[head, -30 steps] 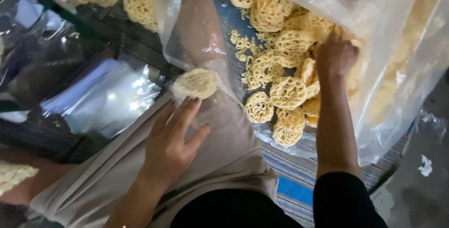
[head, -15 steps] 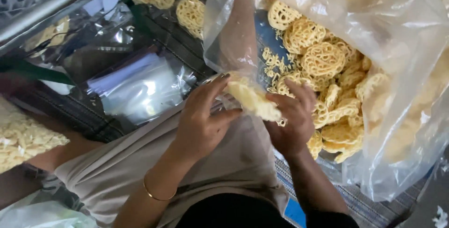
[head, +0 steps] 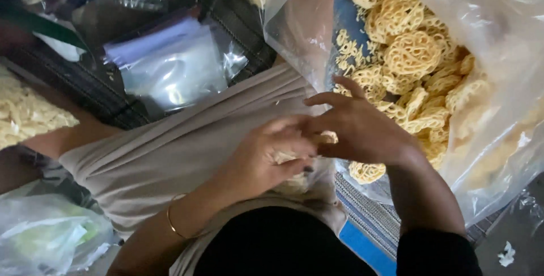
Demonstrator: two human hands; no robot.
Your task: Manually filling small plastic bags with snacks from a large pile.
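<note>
Seen from a head-worn camera: a person's left hand [head: 266, 160] and right hand [head: 362, 131], both bare, with no gloves and no rings visible. A thin gold-coloured bangle [head: 173, 222] circles the left wrist, a plain narrow band. The left forearm is uncovered up to the frame's lower edge. The right forearm is bare as far as a black sleeve [head: 439, 250], which ends in a snug, plain cuff at the lower right. One fingernail on the left hand appears dark, as if painted. Over the lap lies a beige-grey garment [head: 170, 151] with long soft folds; below it shows black clothing [head: 283, 245], smooth and unpatterned.
</note>
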